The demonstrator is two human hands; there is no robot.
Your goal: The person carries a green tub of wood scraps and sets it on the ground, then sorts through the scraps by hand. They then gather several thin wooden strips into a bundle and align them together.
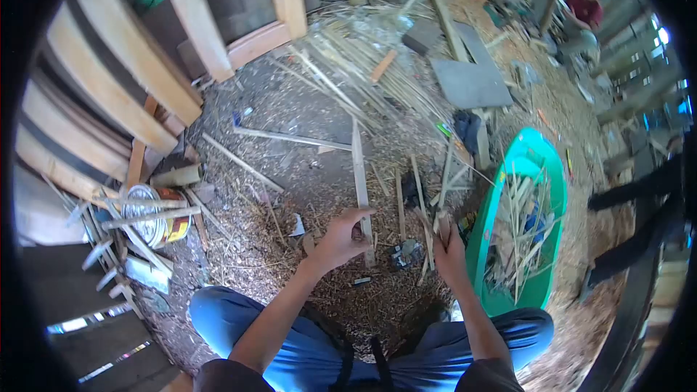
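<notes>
Left hand (341,238) closed around upright wooden slat (360,185), right hand (449,250) gripping thin sticks (441,207)

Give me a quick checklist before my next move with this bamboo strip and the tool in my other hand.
1. Left hand grips the upright bamboo strip: ok.
2. Right hand closed on a tool: ok; tool type: cannot tell.
3. Left fingers away from the tool: ok.
4. Green tub beside right hand: ok.
5. Ground free of loose scraps: not ok.
</notes>
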